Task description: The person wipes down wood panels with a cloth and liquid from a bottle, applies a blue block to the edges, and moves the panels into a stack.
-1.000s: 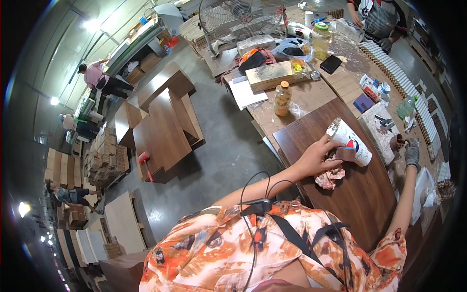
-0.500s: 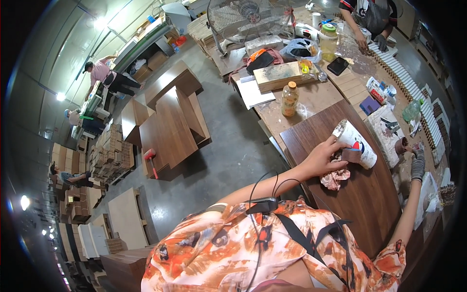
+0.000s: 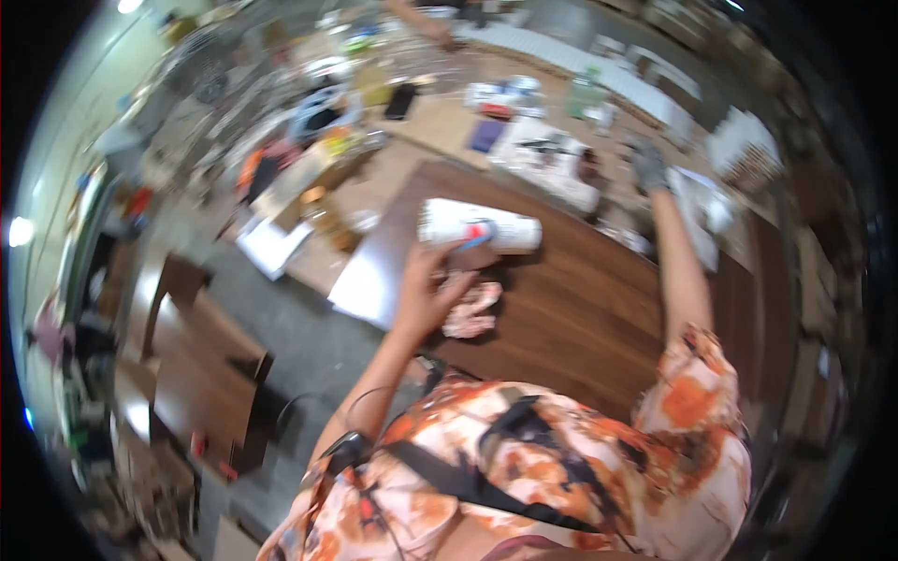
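My left hand [image 3: 435, 292] is over a dark brown wood-grain panel [image 3: 571, 309], its fingers closed around a crumpled pinkish cloth [image 3: 472, 313]. A small brown piece with a blue edge [image 3: 475, 254] shows at its fingertips. Against that piece lies a white paper cup [image 3: 500, 229] on its side, with a red and blue print. My right hand [image 3: 647, 166], in a grey glove, reaches out over the worktable beyond the panel, close to a small brown roll [image 3: 588, 165]. Motion blur hides what its fingers do.
A stained white slab [image 3: 552, 154] with dark tools, a purple box [image 3: 485, 136] and a green bottle [image 3: 585, 93] stand behind the panel. An orange-capped bottle [image 3: 327, 220] is at the left. Far off, another person's arm [image 3: 421, 21] reaches by rows of white strips [image 3: 561, 56].
The whole view has swung to the right and blurred. My left hand keeps the cloth beside the cup. My right arm stays stretched out, its gloved hand now away from the small brown roll.
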The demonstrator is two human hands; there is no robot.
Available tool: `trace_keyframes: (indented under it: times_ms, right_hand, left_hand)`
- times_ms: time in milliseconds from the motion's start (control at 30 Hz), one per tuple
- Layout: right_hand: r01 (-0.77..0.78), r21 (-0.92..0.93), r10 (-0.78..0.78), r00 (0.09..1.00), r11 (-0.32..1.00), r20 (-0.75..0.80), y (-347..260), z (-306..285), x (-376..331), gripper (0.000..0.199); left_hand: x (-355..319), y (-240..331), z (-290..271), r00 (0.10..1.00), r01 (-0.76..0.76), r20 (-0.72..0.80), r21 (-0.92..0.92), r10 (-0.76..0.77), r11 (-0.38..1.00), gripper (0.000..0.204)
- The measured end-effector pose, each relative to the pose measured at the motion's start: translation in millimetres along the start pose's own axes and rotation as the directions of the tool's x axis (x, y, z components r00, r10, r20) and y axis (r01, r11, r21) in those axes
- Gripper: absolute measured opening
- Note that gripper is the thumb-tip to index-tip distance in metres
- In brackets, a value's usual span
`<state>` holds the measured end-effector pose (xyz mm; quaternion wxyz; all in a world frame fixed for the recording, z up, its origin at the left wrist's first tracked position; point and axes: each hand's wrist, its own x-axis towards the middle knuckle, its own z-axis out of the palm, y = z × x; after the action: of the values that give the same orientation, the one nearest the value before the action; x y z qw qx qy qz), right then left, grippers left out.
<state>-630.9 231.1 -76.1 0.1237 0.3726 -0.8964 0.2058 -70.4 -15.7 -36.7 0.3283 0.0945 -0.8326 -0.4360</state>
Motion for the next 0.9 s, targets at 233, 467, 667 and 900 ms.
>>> trace_keyframes:
  times_ms: [233,467,667,900]
  right_hand:
    - [-0.097,-0.150,0.100,0.995,0.984,0.010,-90.1,10.9,-3.2,0.027]
    - [-0.331,0.315,0.338,0.941,0.889,0.035,-70.7,0.4,-17.5,0.028]
    - [-0.347,0.938,0.275,0.901,-0.004,0.335,-178.5,-79.8,-93.0,0.021]
    - [-0.478,0.874,0.097,0.869,-0.092,0.485,-331.9,-111.8,-189.2,0.024]
  left_hand:
    - [-2.7,10.1,-7.9,0.992,0.121,0.020,-0.007,-0.121,0.993,0.048]
    - [-2.7,9.2,-10.0,0.990,0.132,-0.048,0.015,-0.131,0.991,0.048]
    - [-6.4,12.9,-12.7,0.986,0.132,-0.111,0.082,-0.122,0.988,0.045]
    - [-5.1,13.5,-10.7,0.988,0.112,-0.127,0.189,-0.089,0.976,0.044]
